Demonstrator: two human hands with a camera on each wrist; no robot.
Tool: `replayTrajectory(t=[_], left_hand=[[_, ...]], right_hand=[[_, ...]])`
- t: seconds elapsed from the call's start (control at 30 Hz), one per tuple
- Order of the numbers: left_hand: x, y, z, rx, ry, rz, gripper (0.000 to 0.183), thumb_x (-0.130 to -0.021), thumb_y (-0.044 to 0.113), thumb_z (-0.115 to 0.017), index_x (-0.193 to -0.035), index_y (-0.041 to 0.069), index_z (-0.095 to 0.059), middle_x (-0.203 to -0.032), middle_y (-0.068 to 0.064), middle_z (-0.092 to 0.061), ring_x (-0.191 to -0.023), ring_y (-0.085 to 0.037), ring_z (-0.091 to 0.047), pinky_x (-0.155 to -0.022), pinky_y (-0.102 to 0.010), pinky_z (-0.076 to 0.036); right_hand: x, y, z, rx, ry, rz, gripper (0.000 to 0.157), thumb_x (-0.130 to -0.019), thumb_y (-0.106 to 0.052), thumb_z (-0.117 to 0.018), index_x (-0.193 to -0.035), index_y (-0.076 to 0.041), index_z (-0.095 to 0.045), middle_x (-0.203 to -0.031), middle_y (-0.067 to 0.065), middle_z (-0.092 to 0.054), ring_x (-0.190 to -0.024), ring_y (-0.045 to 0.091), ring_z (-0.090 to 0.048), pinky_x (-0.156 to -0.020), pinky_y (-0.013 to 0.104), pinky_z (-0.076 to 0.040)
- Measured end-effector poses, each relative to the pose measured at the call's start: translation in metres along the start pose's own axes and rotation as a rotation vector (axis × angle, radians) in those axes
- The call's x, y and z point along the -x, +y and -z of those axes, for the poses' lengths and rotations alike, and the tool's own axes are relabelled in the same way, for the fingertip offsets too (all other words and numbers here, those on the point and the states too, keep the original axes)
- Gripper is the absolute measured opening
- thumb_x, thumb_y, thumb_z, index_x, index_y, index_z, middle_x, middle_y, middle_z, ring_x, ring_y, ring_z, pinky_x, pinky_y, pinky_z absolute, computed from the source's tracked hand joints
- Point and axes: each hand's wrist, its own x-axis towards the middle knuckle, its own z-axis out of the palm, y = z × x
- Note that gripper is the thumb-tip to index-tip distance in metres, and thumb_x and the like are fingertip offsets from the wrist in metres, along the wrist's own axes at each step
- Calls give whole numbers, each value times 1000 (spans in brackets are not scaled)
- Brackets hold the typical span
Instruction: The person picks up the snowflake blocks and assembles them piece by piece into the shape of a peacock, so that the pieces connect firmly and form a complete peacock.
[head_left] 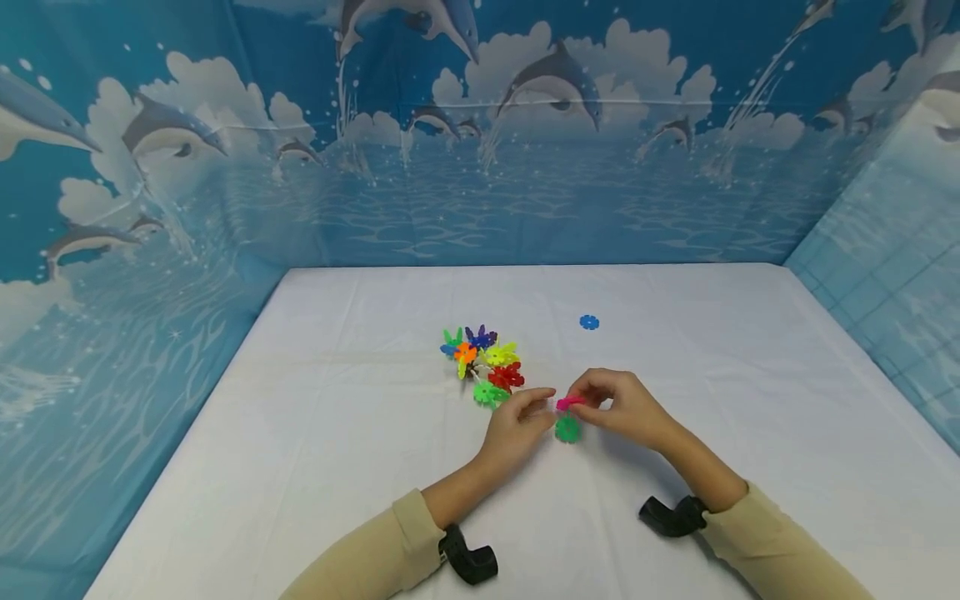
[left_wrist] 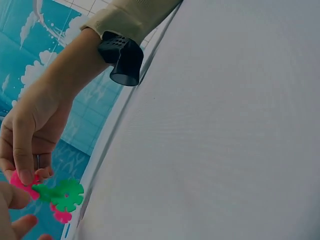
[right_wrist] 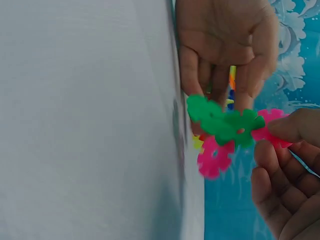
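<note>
My right hand (head_left: 626,408) pinches a pink notched plastic disc (right_wrist: 267,122) between thumb and forefinger. Joined to that disc are green notched discs (right_wrist: 240,131), with another pink disc (right_wrist: 215,159) hanging lower in the right wrist view. From above, one green disc (head_left: 567,429) shows just below the pinched pink one. My left hand (head_left: 517,429) is close on the left side of this small linked piece. Its fingers are relaxed and apart, grip nothing, and partly pass behind the green discs in the right wrist view.
Beyond my left hand, a cluster of joined discs in several colours, including a red disc (head_left: 506,377), lies on the white-covered table (head_left: 360,467). A single blue disc (head_left: 589,322) lies farther back. Dolphin-print curtains (head_left: 450,200) border the table.
</note>
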Motion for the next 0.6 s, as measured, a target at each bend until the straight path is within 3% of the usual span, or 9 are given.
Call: replayTrajectory(t=[0.17, 0.37, 0.5, 0.6], left_hand=[[0, -4, 2, -80, -3, -132, 20, -92, 18, -69, -108, 6, -71, -110, -4, -66, -104, -20, -60, -84, -28, -51], [0, -1, 1, -101, 24, -179, 12, -91, 10, -70, -98, 0, -71, -97, -9, -68, -90, -15, -60, -74, -22, -51], [-2, -6, 0, -107, 63, -203, 11, -91, 10, -70, -98, 2, -70, -97, -8, -69, -91, -16, -61, -73, -23, -50], [-2, -6, 2, -98, 79, -206, 12, -92, 13, -70, -97, 3, -70, -97, -6, -68, -91, -13, -61, -74, -24, -51]], right_hand=[[-1, -1, -6, -36, -32, -52, 7, -87, -7, -74, -92, -8, -69, -85, -5, -66, -76, 12, -61, -70, 26, -53], [-4, 1, -1, -26, -62, -9, 10, -86, -7, -75, -94, -9, -69, -87, -4, -67, -76, 12, -61, -70, 27, -53], [-9, 13, 14, -131, -137, 45, 12, -87, -1, -72, -98, -1, -68, -90, 6, -68, -77, 16, -63, -72, 28, -54], [-18, 25, 26, -192, -155, 10, 12, -90, 1, -66, -100, 7, -65, -91, 16, -67, -77, 22, -65, -74, 31, -55]])
